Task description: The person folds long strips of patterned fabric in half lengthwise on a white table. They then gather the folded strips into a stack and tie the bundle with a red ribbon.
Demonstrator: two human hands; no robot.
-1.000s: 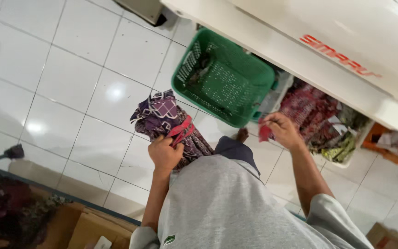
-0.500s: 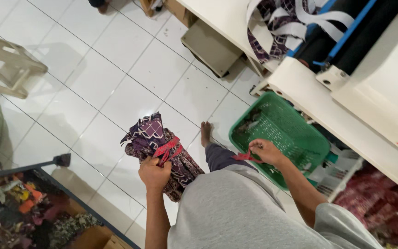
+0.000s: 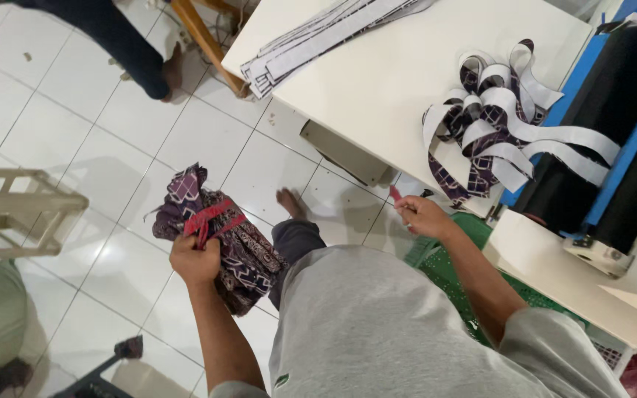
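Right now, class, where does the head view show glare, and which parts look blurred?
Head view: glare sheens the white floor tiles; the right hand with its red strip looks slightly smeared; the left hand gripping the tied fabric bundle is sharper.

purple patterned fabric bundle (image 3: 219, 236), red tie (image 3: 211, 217).

Floor (image 3: 60, 103): white glazed tiles, grey grout, overhead light glaring off surface. White worktable (image 3: 407, 66) upper centre; flat strip stack (image 3: 318, 37) at far edge, looped patterned strips (image 3: 495, 125) at near corner. Black rolls (image 3: 613, 140) on blue frame, right. Green basket (image 3: 451, 273) under table. Pale wooden stool (image 3: 16, 214) left. Another person's leg (image 3: 127, 51) top left.
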